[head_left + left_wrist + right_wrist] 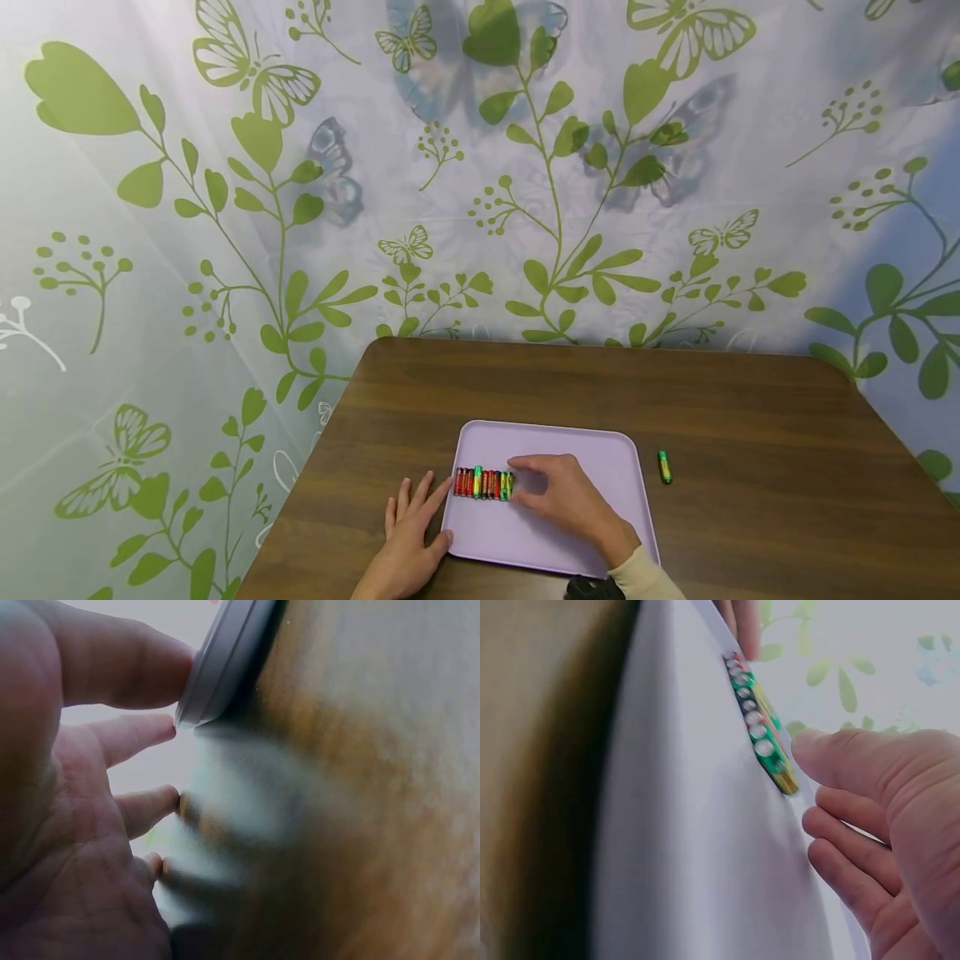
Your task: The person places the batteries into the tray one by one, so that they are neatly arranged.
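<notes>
A row of red and green batteries (487, 483) stands side by side on a lilac tray (555, 533), near its left rim; one green battery sticks out above the others. My right hand (566, 496) is at the row's right end, thumb and forefinger spread on either side of the last green battery (786, 780). That battery sits slightly askew; whether the fingertips touch it is unclear. My left hand (408, 533) lies by the tray's left side, fingers extended. In the left wrist view, thumb and a fingertip touch the tray's rim (217, 675).
A single green battery (665, 467) lies on the brown wooden table (750, 467), right of the tray. Behind the table hangs a curtain (480, 250) printed with leaves and butterflies. Something black (592, 588) shows below my right wrist at the tray's near edge.
</notes>
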The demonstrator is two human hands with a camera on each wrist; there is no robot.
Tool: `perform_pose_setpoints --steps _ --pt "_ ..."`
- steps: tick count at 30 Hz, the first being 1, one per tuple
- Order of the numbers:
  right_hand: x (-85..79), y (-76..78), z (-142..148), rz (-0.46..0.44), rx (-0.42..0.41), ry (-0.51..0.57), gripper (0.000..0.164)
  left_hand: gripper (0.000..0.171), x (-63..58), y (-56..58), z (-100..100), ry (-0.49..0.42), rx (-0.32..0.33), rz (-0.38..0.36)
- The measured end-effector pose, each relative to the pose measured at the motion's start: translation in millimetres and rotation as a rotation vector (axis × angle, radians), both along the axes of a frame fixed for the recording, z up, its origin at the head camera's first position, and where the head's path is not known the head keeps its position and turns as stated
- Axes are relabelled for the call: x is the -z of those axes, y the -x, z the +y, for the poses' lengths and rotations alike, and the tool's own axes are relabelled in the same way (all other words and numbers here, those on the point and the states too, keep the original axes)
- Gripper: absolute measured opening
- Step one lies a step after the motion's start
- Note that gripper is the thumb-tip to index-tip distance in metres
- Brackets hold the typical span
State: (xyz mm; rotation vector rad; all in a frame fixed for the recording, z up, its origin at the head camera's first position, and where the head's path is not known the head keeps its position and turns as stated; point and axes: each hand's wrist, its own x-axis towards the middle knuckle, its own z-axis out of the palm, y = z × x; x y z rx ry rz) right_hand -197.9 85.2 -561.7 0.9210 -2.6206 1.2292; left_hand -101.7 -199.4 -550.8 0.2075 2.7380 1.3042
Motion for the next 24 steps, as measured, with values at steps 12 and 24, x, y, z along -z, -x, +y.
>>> perform_pose_setpoints --steps 12,24 --pt "-9.7 6.9 45.8 -0.103 0.075 -0.021 0.043 0.074 -0.3 -0.3 -0.4 -0.006 0.0 -0.01" --pt "-19.1 10.2 108.0 -0.101 0.19 -0.051 0.046 0.074 -0.1 0.3 -2.0 -0.008 0.002 -0.004"
